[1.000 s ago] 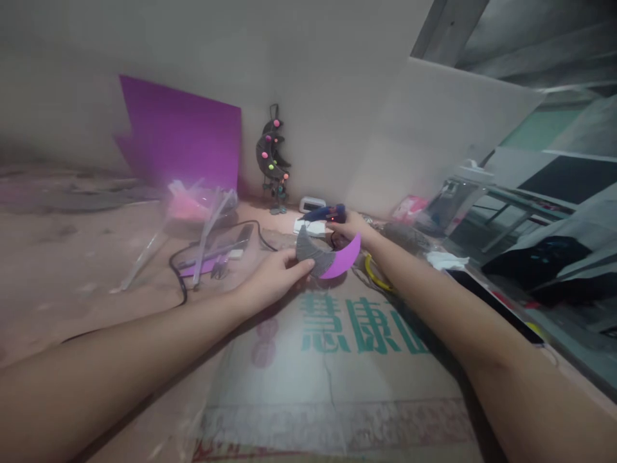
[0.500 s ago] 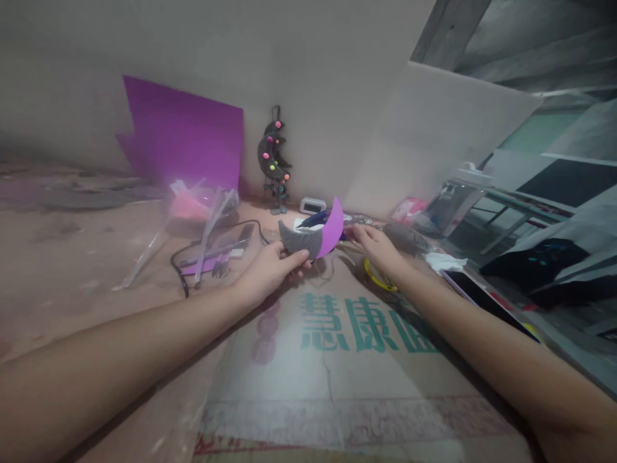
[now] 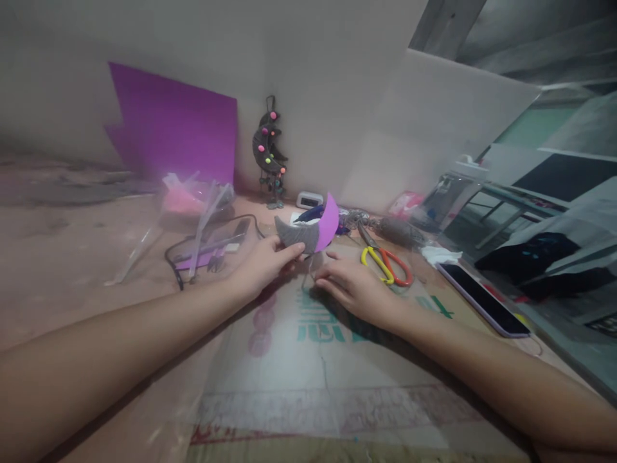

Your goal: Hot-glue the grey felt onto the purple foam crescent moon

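Note:
My left hand (image 3: 263, 263) grips a crescent-shaped card between thumb and fingers. Grey yarn (image 3: 296, 238) is wound round its left part, while the bare purple end (image 3: 328, 225) curves upward at the right. Just below and right of the crescent is my right hand (image 3: 359, 289), its fingertips drawn together on a thin strand of yarn (image 3: 308, 273) that hangs from the card. The pinch is partly blurred. Scissors (image 3: 393, 267) with one yellow and one orange handle lie beyond my right hand.
A finished-looking moon hanging (image 3: 270, 148) with coloured balls stands against the wall, beside purple sheets (image 3: 183, 128). Around lie a small white device (image 3: 309, 200), a grey yarn bundle (image 3: 398, 231), a phone (image 3: 484, 299), a clear container (image 3: 456, 193) and plastic bags (image 3: 193, 199).
My right hand has come from beyond the crescent's right side toward me and left, below the card, uncovering the scissors. My left hand still holds the crescent.

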### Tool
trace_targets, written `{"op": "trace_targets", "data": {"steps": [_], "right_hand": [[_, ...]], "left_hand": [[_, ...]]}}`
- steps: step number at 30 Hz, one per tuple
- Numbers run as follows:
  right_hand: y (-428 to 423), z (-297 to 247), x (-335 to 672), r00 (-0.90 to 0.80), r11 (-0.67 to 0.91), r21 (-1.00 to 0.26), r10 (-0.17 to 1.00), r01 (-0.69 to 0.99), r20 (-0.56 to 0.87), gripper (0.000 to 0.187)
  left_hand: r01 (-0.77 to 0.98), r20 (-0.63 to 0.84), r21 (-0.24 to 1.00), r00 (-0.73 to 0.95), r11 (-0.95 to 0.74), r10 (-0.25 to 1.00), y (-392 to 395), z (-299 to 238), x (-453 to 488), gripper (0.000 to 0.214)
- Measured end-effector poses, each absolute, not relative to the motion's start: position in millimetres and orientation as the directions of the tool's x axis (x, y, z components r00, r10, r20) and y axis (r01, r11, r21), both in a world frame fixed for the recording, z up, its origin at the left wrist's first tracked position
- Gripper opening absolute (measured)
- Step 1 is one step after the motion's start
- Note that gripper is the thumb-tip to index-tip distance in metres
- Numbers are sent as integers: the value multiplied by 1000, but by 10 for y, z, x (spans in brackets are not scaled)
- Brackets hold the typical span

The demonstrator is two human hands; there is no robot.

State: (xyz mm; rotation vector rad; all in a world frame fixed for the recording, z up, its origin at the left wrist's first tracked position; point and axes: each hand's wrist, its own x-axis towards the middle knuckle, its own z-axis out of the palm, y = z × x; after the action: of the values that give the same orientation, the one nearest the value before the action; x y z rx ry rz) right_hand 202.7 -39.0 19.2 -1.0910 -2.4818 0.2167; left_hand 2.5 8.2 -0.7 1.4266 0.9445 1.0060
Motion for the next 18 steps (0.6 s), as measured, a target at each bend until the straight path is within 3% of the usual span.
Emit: {"op": "trace_targets", "data": {"steps": [8, 14, 18], "right_hand": [[-568, 449, 1955, -432, 522, -480, 853, 705, 292, 18], [-538, 821, 2133, -456, 490, -419, 870, 765, 186, 23], [-445, 893, 2321, -476, 529, -300, 848, 794, 234, 27]], "left_hand": [[177, 149, 961, 320, -214, 936, 32, -6, 22, 33], [199, 121, 957, 385, -211, 915, -2, 55, 32, 29], [216, 107, 954, 403, -208, 909, -25, 97, 33, 25]]}}
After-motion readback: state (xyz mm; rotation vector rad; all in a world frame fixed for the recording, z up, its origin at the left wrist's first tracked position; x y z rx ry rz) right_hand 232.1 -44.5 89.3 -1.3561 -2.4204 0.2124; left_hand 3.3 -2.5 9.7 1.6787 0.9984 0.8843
